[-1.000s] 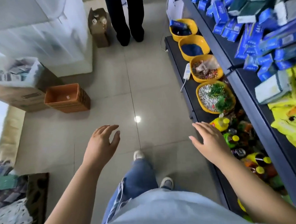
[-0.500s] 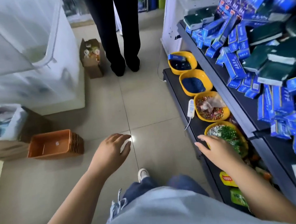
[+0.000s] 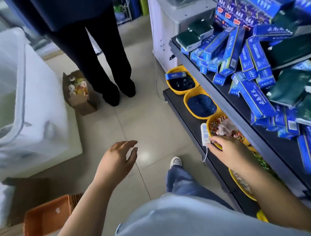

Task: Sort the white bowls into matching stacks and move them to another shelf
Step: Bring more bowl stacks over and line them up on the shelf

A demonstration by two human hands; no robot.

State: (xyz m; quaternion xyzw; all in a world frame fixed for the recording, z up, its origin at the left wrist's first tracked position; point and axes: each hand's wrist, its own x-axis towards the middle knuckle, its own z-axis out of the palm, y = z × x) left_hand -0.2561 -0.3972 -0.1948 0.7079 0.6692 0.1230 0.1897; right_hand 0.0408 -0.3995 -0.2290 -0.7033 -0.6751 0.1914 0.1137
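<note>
No white bowls in view. Your left hand [image 3: 117, 159] and right hand [image 3: 228, 150] are spread, empty — expect rigid, breakable bowls; grip rims.

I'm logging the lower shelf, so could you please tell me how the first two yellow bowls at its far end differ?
The farthest yellow bowl holds dark, glossy lumps, with a blue box lying across its rim; the second yellow bowl holds fine blue granules, with nothing on top. The second also looks fuller. Both are yellow, similar in shape, and sit side by side on the black lower shelf.
</note>
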